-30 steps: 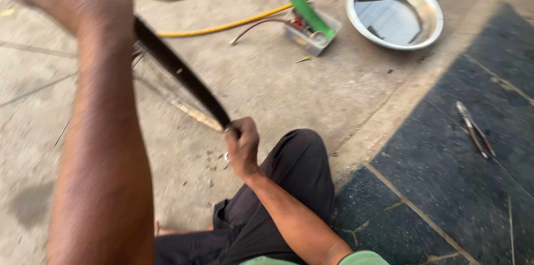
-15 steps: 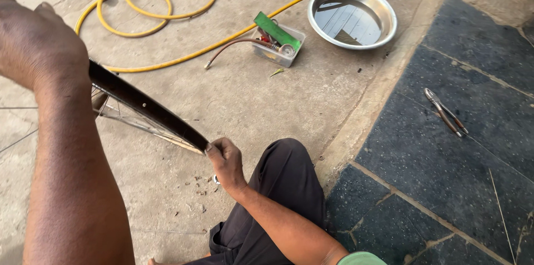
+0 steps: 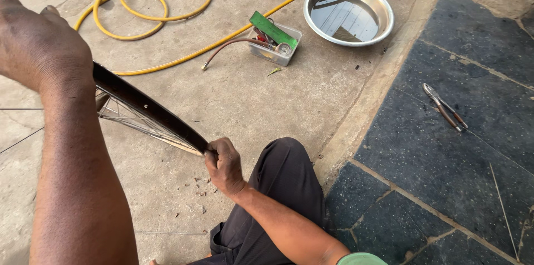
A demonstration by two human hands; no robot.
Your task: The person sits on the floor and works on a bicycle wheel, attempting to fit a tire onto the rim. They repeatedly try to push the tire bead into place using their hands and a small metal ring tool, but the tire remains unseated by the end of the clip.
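Observation:
I hold a bicycle wheel with a black tyre and thin metal spokes, standing on edge over the concrete floor. My left hand is closed over the top of the tyre at the upper left, its forearm filling the left side of the view. Lower down, my right hand grips the tyre's near end, just in front of my knee in dark trousers. Most of the wheel is hidden behind my left arm.
A yellow hose lies coiled at the back and runs across to the right. Beside it are a small plastic box of tools and a steel bowl. Pliers lie on the dark stone tiles at the right.
My view has shifted, so the hose coil has come into sight. Both hands keep their hold on the wheel, and the right hand has slid slightly along the tyre.

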